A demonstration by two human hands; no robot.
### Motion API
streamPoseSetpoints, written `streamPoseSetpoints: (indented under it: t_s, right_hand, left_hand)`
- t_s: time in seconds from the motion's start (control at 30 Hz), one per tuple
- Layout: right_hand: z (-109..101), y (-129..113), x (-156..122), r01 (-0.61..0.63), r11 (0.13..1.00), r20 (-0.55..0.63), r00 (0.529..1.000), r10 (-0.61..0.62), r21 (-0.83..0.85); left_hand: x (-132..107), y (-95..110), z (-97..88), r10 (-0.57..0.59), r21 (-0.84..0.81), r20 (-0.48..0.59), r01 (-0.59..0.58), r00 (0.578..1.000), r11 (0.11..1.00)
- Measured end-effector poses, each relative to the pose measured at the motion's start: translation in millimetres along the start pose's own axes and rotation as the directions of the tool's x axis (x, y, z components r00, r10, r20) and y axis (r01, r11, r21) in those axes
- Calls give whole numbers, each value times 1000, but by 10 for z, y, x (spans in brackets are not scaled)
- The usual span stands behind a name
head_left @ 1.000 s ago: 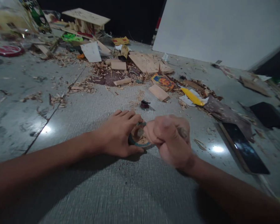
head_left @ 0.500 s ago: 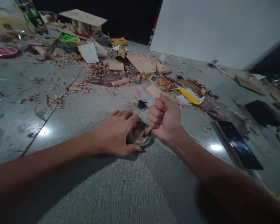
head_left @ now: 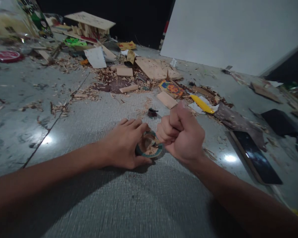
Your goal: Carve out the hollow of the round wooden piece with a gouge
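Observation:
A small round tin (head_left: 149, 146) with a teal rim and brownish contents sits on the grey floor in front of me. My left hand (head_left: 125, 142) cups its left side, fingers curled round the rim and pressing it down. My right hand (head_left: 181, 134) is a closed fist just right of the tin, knuckles over its edge. Half a second ago a thin stick showed under that fist, dipped into the tin; the fist now hides it.
A small dark cap (head_left: 152, 112) lies just beyond the tin. Wood offcuts (head_left: 167, 99), shavings, a yellow object (head_left: 202, 103) and a colourful packet (head_left: 172, 88) are strewn further out. A dark phone (head_left: 255, 158) lies at right. A white board (head_left: 228, 33) leans at back right.
My right fist swung up and away from the tin, showing the stick's tip, then came back down over the rim. My left hand stayed on the tin.

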State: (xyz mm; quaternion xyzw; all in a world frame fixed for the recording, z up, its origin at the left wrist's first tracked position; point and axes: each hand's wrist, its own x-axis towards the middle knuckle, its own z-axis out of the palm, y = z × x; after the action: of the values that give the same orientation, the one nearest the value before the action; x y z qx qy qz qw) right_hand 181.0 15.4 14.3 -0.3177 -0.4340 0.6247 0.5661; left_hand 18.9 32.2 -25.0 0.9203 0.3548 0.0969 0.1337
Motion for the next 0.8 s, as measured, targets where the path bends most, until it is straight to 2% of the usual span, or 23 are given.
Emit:
streamPoseSetpoints:
  t_s: [0.1, 0.2, 0.27, 0.37, 0.5, 0.67, 0.8]
  right_hand:
    - [15, 96, -139, 122, 985, 49, 992, -117, -119]
    - [23, 140, -174, 162, 966, 103, 984, -143, -202]
    - [29, 127, -102, 106, 981, 105, 990, -90, -160]
    - [18, 82, 89, -60, 998, 18, 998, 60, -4]
    - [-62, 70, 275, -244, 951, -151, 950, 274, 188]
    - [-194, 113, 325, -344, 880, -195, 887, 419, 326]
    - [-222, 59, 329, -352, 874, -179, 887, 426, 335]
  left_hand:
    - [-5, -9, 24, -9, -13, -8, 9, 1000, 1000]
    - [-9, -18, 43, 1, -31, -20, -2, 1000, 1000]
    - [-9, -16, 42, 5, -22, -20, -5, 1000, 1000]
    - [-5, -2, 21, 0, -6, 4, 0, 1000, 1000]
    - [-4, 12, 0, -4, -7, -12, 4, 1000, 1000]
    - [-9, 15, 9, 15, 14, -5, -15, 1000, 1000]
    - [-8, 10, 7, 9, 15, 3, -9, 1000, 1000]
